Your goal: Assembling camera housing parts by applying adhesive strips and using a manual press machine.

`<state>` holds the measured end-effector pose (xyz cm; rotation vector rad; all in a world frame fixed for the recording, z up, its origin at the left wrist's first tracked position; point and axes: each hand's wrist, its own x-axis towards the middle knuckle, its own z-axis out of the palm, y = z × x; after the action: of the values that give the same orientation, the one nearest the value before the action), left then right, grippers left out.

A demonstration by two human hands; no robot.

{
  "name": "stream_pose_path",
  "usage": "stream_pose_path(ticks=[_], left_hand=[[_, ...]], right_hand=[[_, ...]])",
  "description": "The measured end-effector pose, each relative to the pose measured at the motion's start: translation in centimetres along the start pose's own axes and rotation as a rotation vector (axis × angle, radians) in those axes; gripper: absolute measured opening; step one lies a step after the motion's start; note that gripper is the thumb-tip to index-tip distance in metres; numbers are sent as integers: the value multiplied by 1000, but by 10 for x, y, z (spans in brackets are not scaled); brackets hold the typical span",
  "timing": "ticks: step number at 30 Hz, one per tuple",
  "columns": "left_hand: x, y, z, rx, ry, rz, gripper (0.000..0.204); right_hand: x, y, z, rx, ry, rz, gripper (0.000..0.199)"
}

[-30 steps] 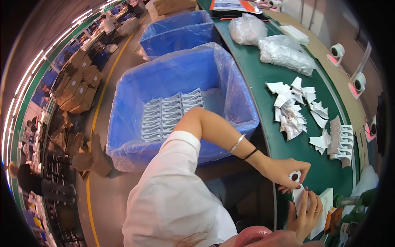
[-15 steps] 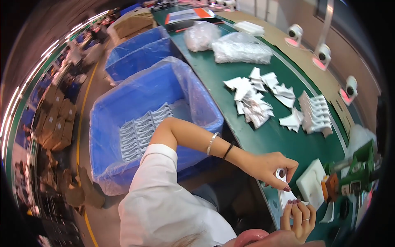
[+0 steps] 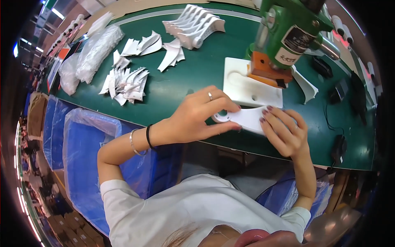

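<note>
Both hands hold one white plastic part [image 3: 249, 119], flat and curved, with a round ring at its left end. My left hand [image 3: 201, 113] is closed on the ring end, thumb below and fingers above. My right hand [image 3: 288, 131] grips the other end, its fingers lying over the part's face. Just beyond them is a white fixture block [image 3: 236, 88] with a shaped recess. Over that block stands a green hand press [image 3: 284, 35] with an orange-brown block [image 3: 267, 68] at its lower end. A curved white piece [image 3: 303, 84] lies right of the fixture.
Several loose white pieces [image 3: 127, 84] lie heaped on the green table [image 3: 177, 88]. Farther back stands a row of nested white parts [image 3: 193, 26]. Plastic-wrapped packs [image 3: 98, 53] lie at the left. A lined blue bin [image 3: 86, 152] stands below the table's left edge.
My view has swung to the right, so the press and fixture now sit in the middle. Both hands still hold the white part, which now lies more level across the view.
</note>
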<state>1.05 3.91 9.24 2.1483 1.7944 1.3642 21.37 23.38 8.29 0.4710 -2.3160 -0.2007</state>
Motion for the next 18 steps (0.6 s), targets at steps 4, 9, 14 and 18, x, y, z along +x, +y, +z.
stream_pose_path(ticks=[4, 9, 14, 18], left_hand=[[18, -12, 12, 71, 39, 17, 31], [26, -21, 4, 37, 87, 26, 31], [17, -38, 17, 103, 215, 108, 28], [27, -67, 46, 121, 205, 128, 29]], right_hand=[[-8, 12, -3, -20, 20, 99, 19], [0, 27, 2, 58, 48, 155, 24], [-11, 28, 5, -72, -73, 213, 33], [-56, 63, -1, -221, -251, 11, 46]])
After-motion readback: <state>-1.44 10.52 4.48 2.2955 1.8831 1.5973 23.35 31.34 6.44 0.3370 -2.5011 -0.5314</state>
